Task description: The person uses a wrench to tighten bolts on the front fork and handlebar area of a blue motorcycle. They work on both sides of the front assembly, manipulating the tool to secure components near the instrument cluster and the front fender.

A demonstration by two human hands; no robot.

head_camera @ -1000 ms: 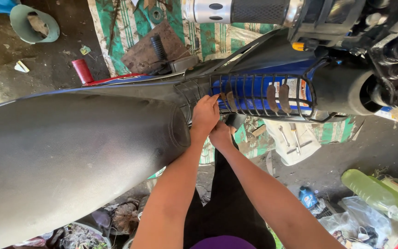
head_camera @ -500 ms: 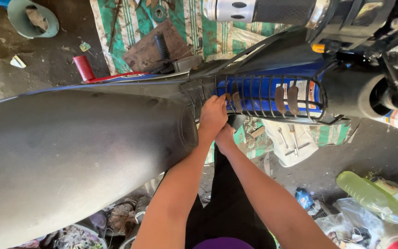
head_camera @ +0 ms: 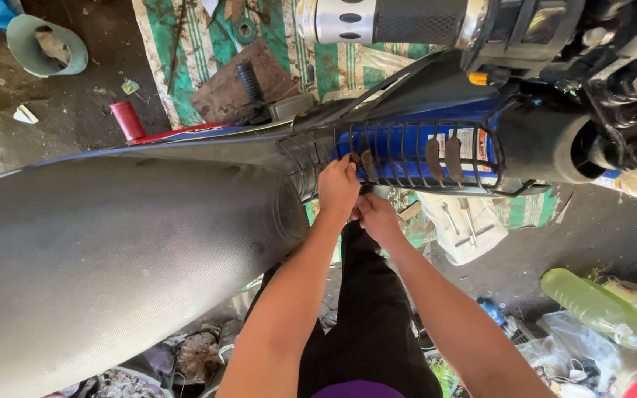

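Motorcycle repair workshop, bike seat [head_camera: 105, 258], spanners on cloth [head_camera: 466, 221], dirt floor [head_camera: 68, 110] clutter

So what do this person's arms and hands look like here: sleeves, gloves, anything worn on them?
Both arms are bare along all that shows, with no sleeves in view. The left hand and right hand wear no gloves, and no watch, ring or wristband shows. Below the arms there is dark clothing, with a purple patch at the bottom edge.

Both hands [head_camera: 355, 199] at prob. motorbike rack [head_camera: 414, 151]
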